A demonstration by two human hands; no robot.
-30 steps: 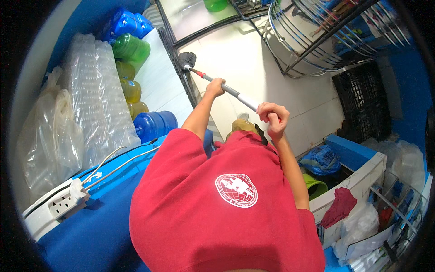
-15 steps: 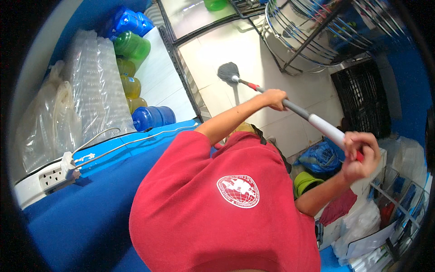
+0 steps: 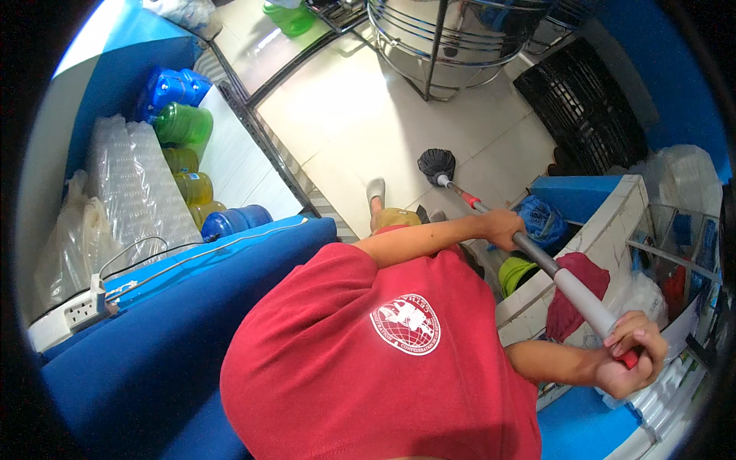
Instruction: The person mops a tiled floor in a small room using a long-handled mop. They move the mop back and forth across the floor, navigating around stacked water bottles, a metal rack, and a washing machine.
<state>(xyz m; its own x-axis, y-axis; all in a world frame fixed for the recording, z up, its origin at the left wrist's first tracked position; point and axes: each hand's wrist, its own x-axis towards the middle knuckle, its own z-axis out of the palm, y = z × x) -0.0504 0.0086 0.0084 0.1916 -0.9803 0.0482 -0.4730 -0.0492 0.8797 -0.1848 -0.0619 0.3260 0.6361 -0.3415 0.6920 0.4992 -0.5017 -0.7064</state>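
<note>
A mop with a grey and white pole [image 3: 584, 295] slants from the lower right towards the floor. Its round, dark grey string head [image 3: 437, 165] rests on the pale tiles, a little beyond my feet. My left hand [image 3: 503, 229] is wrapped round the grey middle part of the pole. Up at the top end, my right hand [image 3: 633, 354] closes around the red-tipped grip, its fingers curled over. My left arm reaches across in front of my red shirt [image 3: 368, 360].
Water jugs [image 3: 182, 123] and stacked plastic cups [image 3: 138, 176] line the left side, behind a blue ledge [image 3: 284, 234]. A round metal rack [image 3: 437, 46] stands ahead, with black crates [image 3: 579, 107] to its right. A red cloth [image 3: 576, 295] hangs over a tiled counter wall [image 3: 613, 207].
The mop head has swung right and closer to me across the floor. Both hands have shifted right and nearer, still holding the pole. The view has turned somewhat too.
</note>
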